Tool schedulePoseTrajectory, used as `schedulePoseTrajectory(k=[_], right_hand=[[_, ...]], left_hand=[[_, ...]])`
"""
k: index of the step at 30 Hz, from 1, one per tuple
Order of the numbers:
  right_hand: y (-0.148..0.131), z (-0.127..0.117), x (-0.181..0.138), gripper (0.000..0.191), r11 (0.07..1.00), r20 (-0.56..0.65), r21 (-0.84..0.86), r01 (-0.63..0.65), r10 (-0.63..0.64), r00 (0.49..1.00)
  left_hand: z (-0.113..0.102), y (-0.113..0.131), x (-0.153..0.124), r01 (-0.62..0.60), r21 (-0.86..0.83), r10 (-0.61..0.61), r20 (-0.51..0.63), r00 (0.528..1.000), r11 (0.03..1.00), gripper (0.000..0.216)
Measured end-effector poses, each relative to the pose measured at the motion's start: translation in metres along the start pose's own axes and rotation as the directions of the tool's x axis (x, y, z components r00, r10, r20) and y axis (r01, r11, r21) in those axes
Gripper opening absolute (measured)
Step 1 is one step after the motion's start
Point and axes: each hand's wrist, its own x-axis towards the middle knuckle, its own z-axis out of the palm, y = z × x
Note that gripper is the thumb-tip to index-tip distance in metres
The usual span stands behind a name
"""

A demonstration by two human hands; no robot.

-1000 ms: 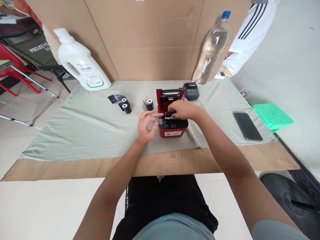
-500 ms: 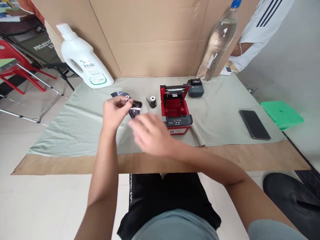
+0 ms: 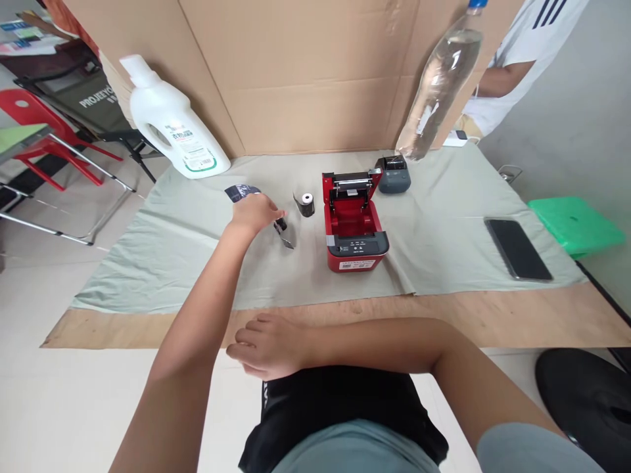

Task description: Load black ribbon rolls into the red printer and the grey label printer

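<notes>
Over the cloth, my left hand [image 3: 255, 214] is closed with its fingertips on a small roll of dark paper [image 3: 280, 225], whose loose end hangs toward the front. Part of that roll is hidden under the fingers. My right hand [image 3: 269, 345] rests by the table's front edge, fingers curled in and nothing seen in them. A second small dark roll [image 3: 306, 205] with a white end stands behind, its tail sticking up. Right of it is a red and black label printer [image 3: 355, 246], lid raised and red bay showing. A dark printed sheet [image 3: 240, 192] lies behind my left hand.
A small grey printer [image 3: 394, 175] sits behind the red one. At the back lean a white detergent bottle [image 3: 185, 135] and a clear water bottle [image 3: 444, 85] against cardboard [image 3: 315, 112]. A phone [image 3: 517, 248] lies right, near a green stool [image 3: 574, 223]. Another person's arm [image 3: 507, 80] shows behind.
My left hand has lowered the dark paper roll to the cloth, moving right and forward. My right hand has drawn back from the roll to the table's front edge.
</notes>
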Motion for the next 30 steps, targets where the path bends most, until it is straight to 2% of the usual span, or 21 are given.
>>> schedulePoseTrajectory(k=[2,4,6,7,10,13,15,17,18,19,20,21,22,23,25,27,30], right_hand=[[0.003,-0.001,0.001,0.029,1.0,0.01,0.026,-0.011,0.011,1.0],[0.005,-0.002,0.001,0.03,0.999,0.024,0.042,-0.035,0.034,0.999],[0.006,-0.002,0.001,0.031,0.997,0.037,0.053,-0.058,0.056,0.998],[0.006,-0.002,0.001,0.031,0.996,0.041,0.058,-0.062,0.06,0.997],[0.006,-0.005,0.0,0.026,0.995,0.043,0.062,-0.072,0.069,0.997],[0.01,-0.024,0.0,0.022,0.995,0.015,0.056,-0.081,0.08,0.997],[0.017,-0.057,0.0,0.027,0.996,-0.088,0.056,-0.067,0.072,0.994],[0.028,-0.105,-0.003,0.031,0.99,-0.303,0.062,-0.124,0.137,0.943],[0.035,-0.132,-0.007,0.027,0.98,-0.443,0.127,-0.154,0.194,0.875],[0.042,-0.159,-0.011,0.02,0.951,-0.536,0.215,-0.221,0.304,0.787],[0.048,-0.184,-0.016,0.015,0.914,-0.618,0.265,-0.306,0.405,0.674],[0.055,-0.205,-0.021,0.013,0.851,-0.631,0.299,-0.432,0.516,0.579],[0.061,-0.222,-0.026,0.014,0.799,-0.622,0.312,-0.514,0.581,0.525],[0.066,-0.234,-0.031,0.016,0.749,-0.564,0.323,-0.579,0.643,0.518],[0.073,-0.245,-0.038,0.023,0.684,-0.41,0.326,-0.653,0.724,0.555],[0.077,-0.245,-0.043,0.027,0.654,-0.252,0.331,-0.68,0.756,0.604],[0.078,-0.244,-0.046,0.022,0.642,-0.072,0.352,-0.681,0.744,0.664]], left_hand=[[-0.005,0.009,0.005,-0.047,-0.001,0.047,-0.094,0.994,0.999,0.04],[-0.004,0.023,0.014,-0.177,-0.016,0.173,-0.151,0.973,0.984,0.042],[0.0,0.042,0.024,-0.293,-0.003,0.291,-0.11,0.95,0.956,0.044],[0.004,0.051,0.03,-0.311,0.019,0.311,-0.056,0.949,0.95,0.046],[0.011,0.07,0.04,-0.27,0.155,0.265,0.052,0.963,0.95,0.043],[0.011,0.066,0.035,-0.253,0.161,0.258,-0.01,0.966,0.954,0.032],[0.007,0.048,0.02,-0.289,0.031,0.29,-0.166,0.943,0.957,0.029],[0.004,0.026,-0.003,-0.369,-0.144,0.289,-0.395,0.872,0.918,0.033],[0.003,0.015,-0.016,-0.418,-0.225,0.27,-0.488,0.83,0.88,0.034],[0.003,0.007,-0.031,-0.466,-0.28,0.25,-0.563,0.788,0.839,0.034],[0.003,0.002,-0.047,-0.502,-0.305,0.227,-0.627,0.746,0.809,0.033],[0.005,0.0,-0.062,-0.528,-0.305,0.204,-0.683,0.701,0.793,0.031],[0.006,0.001,-0.077,-0.549,-0.286,0.201,-0.721,0.663,0.785,0.03],[0.009,0.005,-0.091,-0.569,-0.256,0.214,-0.747,0.629,0.781,0.029],[0.014,0.021,-0.114,-0.593,-0.174,0.265,-0.772,0.578,0.786,0.026],[0.021,0.039,-0.129,-0.569,-0.114,0.288,-0.771,0.568,0.814,0.02],[0.033,0.061,-0.138,-0.488,-0.104,0.216,-0.804,0.554,0.867,0.011]])
